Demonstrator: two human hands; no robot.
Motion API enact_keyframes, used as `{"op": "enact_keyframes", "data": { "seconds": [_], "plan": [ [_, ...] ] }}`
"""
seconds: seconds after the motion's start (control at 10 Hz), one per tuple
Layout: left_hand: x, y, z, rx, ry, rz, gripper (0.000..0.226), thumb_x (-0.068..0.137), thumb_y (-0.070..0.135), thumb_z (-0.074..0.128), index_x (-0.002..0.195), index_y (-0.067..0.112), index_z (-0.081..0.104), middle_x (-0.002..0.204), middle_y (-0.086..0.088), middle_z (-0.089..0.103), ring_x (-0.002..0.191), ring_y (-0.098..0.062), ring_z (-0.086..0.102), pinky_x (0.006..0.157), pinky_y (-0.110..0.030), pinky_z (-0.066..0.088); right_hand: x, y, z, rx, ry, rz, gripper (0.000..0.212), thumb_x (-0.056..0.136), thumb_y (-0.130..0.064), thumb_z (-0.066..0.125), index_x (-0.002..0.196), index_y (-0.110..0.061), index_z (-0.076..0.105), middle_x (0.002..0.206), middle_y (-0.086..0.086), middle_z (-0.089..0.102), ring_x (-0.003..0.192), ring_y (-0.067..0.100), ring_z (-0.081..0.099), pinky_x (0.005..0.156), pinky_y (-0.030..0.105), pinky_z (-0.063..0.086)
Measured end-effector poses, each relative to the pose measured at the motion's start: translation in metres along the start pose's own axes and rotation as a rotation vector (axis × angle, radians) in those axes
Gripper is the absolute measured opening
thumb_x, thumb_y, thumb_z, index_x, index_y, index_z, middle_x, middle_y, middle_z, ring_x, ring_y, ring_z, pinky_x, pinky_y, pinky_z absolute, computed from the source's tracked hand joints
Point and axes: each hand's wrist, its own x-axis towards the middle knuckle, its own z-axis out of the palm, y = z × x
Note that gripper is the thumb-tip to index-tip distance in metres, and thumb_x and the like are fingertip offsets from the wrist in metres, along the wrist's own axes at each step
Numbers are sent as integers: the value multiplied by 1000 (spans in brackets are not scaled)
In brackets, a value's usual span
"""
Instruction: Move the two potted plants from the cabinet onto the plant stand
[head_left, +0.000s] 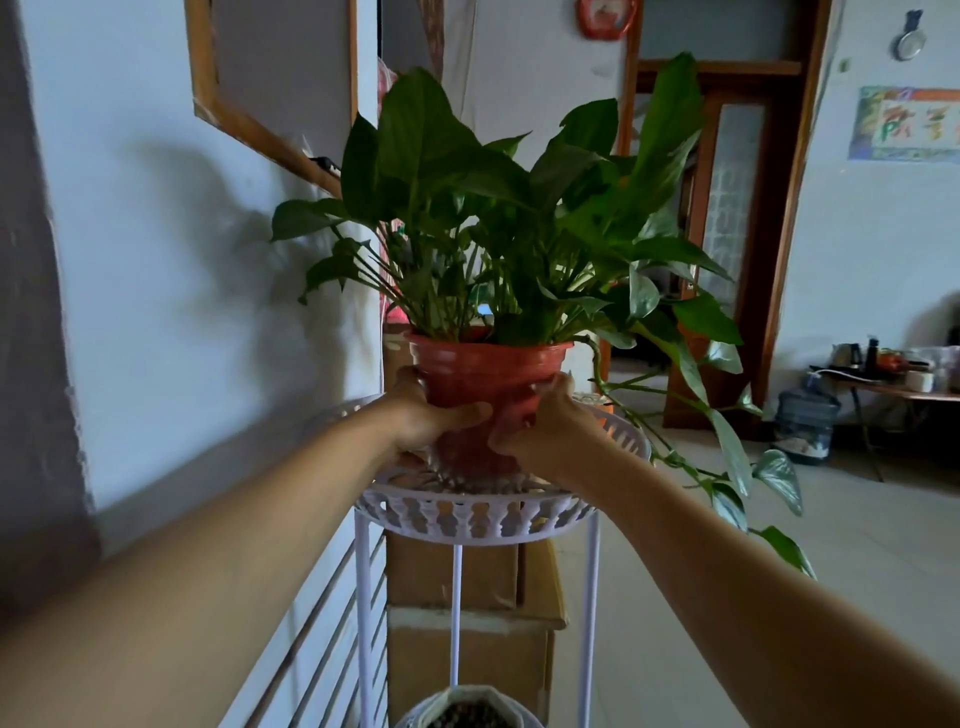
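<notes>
A red plastic pot holds a leafy green plant with long trailing vines to the right. The pot's base sits in or just above the top tray of a white metal plant stand. My left hand grips the pot's left side and my right hand grips its right side, thumbs toward me. A second pot, pale with dark soil, shows at the bottom edge on a lower level of the stand.
Stacked cardboard boxes stand right behind the stand. A white wall and radiator bars are on the left. A low table with clutter and a water jug are at the far right, open tiled floor between.
</notes>
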Motion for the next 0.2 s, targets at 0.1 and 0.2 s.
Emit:
{"op": "enact_keyframes", "data": {
  "seconds": [0.1, 0.2],
  "plan": [
    [0, -4, -1, 38, 48, 37, 129, 38, 53, 88, 142, 9, 27, 136, -7, 54, 119, -26, 56, 84, -40, 55, -5, 2, -2, 38, 97, 6, 73, 83, -27, 64, 138, -10, 19, 122, 14, 48, 101, 28, 52, 88, 38, 47],
    [-8, -3, -3, 134, 55, 100, 139, 38, 51, 87, 148, 9, 12, 140, -3, 46, 125, -27, 50, 103, -46, 45, -2, 4, -2, 24, 140, 40, 77, 75, -26, 72, 133, -11, 22, 95, 2, 44, 86, 23, 47, 74, 34, 42]
  ]
}}
